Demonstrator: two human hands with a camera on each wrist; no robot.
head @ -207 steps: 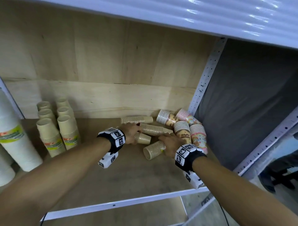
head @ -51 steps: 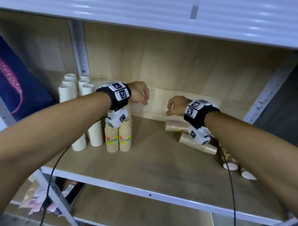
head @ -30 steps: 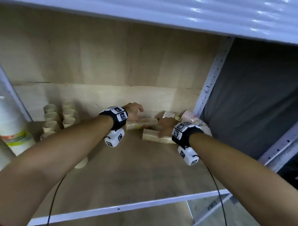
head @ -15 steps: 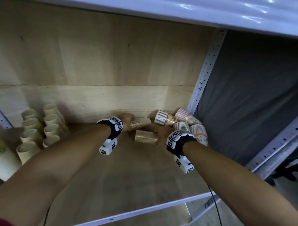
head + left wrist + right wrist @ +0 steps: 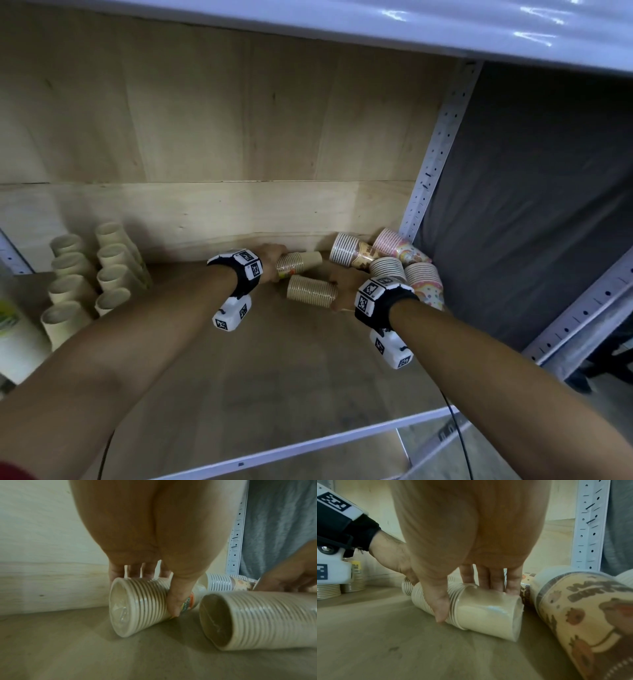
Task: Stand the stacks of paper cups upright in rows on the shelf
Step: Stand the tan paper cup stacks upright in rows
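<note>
Both hands have closed since half a second ago: left hand (image 5: 274, 258) now grips the rear kraft stack (image 5: 298, 263) lying by the shelf (image 5: 274, 377) back, right hand (image 5: 344, 286) clasps the nearer kraft stack (image 5: 310, 291) lying just before it.

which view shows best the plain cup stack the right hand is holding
Right wrist: the plain stack fills the centre, lying down, thumb and fingers around it. The head view shows it small; the left wrist view shows its open end.
</note>
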